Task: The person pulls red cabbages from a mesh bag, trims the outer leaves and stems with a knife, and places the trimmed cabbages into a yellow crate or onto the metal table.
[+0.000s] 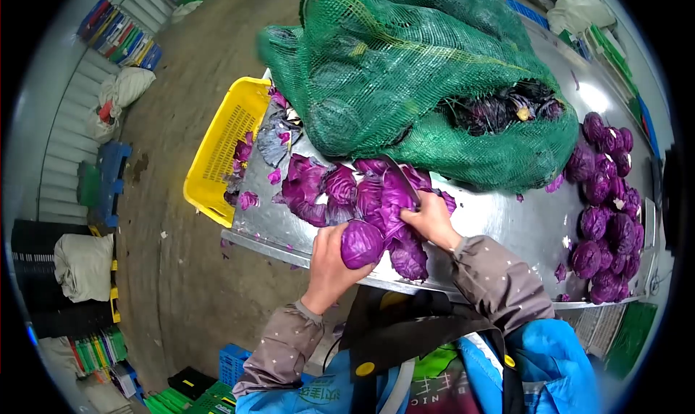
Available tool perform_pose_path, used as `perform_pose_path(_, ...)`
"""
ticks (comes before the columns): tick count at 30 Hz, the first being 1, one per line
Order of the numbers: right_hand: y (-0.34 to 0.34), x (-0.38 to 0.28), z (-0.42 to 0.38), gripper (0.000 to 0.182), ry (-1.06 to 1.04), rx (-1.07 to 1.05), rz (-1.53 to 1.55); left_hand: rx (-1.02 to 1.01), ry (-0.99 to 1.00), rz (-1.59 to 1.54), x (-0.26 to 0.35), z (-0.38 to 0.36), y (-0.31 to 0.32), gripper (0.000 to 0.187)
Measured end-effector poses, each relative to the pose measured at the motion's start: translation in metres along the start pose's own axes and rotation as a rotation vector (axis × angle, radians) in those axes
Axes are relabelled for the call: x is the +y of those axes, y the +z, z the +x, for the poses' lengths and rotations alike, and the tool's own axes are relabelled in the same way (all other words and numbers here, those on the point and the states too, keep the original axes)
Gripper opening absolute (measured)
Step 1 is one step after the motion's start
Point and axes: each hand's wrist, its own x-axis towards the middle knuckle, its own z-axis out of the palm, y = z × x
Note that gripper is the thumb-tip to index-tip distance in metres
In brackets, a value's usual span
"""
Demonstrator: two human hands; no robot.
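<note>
My left hand point(327, 268) is wrapped round a trimmed, smooth red cabbage point(362, 244) at the table's front edge. Closed on a knife, my right hand point(434, 223) is just to its right. The dark knife blade point(402, 179) points up and left over the leaves, its handle hidden in the fist. Under my right thumb, a large purple leaf point(397, 210) hangs beside the cabbage. Loose cabbage leaves point(308, 186) lie in a heap around and behind both hands.
Behind the leaves, a green mesh sack point(376, 88) of cabbages lies with its mouth open. Peeled cabbages point(607, 226) are piled on the right of the metal table point(507, 229). A yellow crate point(224, 149) with leaf scraps stands off the left edge.
</note>
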Motion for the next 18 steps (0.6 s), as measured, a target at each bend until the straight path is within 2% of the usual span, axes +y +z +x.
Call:
perform_pose_path(1,-0.004,0.004,-0.001,0.044,0.004,-0.045,-0.056,0.017,-0.026,-0.019,-0.001,0.0,-0.001,0.077)
perform_pose_path(2,-0.008,-0.007,-0.006,0.044,0.003,-0.052,-0.057,0.027,-0.05,-0.037,-0.002,0.0,-0.002,0.078)
perform_pose_path(4,-0.023,-0.043,-0.019,0.062,-0.079,0.08,-0.13,0.014,-0.069,-0.035,0.003,0.003,-0.006,0.078)
perform_pose_path(6,-0.037,-0.073,-0.036,0.079,-0.315,0.058,-0.035,0.017,-0.056,-0.05,0.003,0.005,-0.007,0.077)
perform_pose_path(8,-0.026,-0.064,-0.033,0.077,-0.713,-0.139,-0.002,0.016,0.012,-0.014,0.002,0.007,-0.009,0.077)
perform_pose_path(10,-0.02,-0.061,-0.032,0.069,-0.776,-0.317,-0.041,0.016,0.078,0.024,0.004,0.01,-0.013,0.077)
perform_pose_path(11,-0.022,-0.064,-0.031,0.061,-0.706,-0.363,0.029,-0.021,0.087,0.012,0.008,0.012,-0.018,0.077)
perform_pose_path(16,-0.033,-0.059,-0.029,0.047,-0.756,-0.368,0.017,-0.102,0.1,-0.027,0.021,0.021,-0.033,0.075)
perform_pose_path(18,-0.041,-0.052,-0.029,0.036,-0.69,-0.448,0.001,-0.078,0.058,-0.056,0.016,0.017,-0.031,0.077)
